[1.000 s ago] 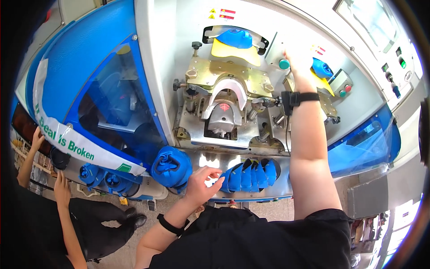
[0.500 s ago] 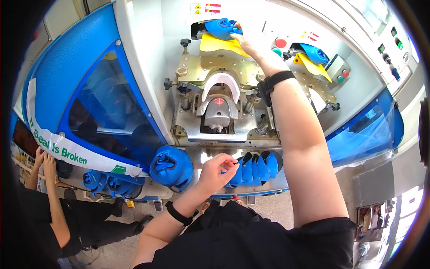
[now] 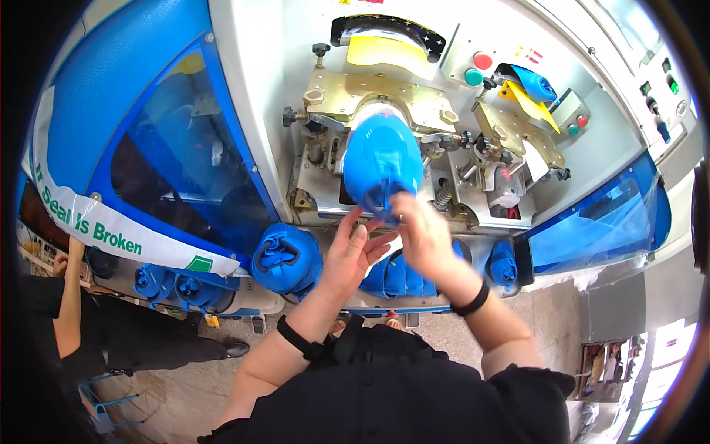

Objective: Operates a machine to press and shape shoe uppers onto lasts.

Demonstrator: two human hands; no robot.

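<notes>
A glossy blue shoe upper (image 3: 382,152), its rounded toe pointing away from me, is in front of the metal mould of the nearer press station, hiding most of it. My right hand (image 3: 425,235) has its fingers closed on the rear, open end of the upper, slightly blurred. Just to the left, my left hand (image 3: 355,255) is palm up with fingers apart, its fingertips close under that same end; whether they touch it I cannot tell. Behind both hands, several blue uppers (image 3: 403,277) lie in a row on the metal ledge, partly covered.
Above the brass-coloured clamp plate (image 3: 370,96) is a slot with a yellow flap (image 3: 388,52). A second station (image 3: 510,163) stands to the right, another blue upper (image 3: 534,81) in its slot. Rolled blue uppers (image 3: 287,259) sit at left. A co-worker's arm (image 3: 70,296) is further left.
My right hand has come down from the left slot, and the blue upper there is gone from it. A blue upper is now in front of the mould. My left hand has turned palm up.
</notes>
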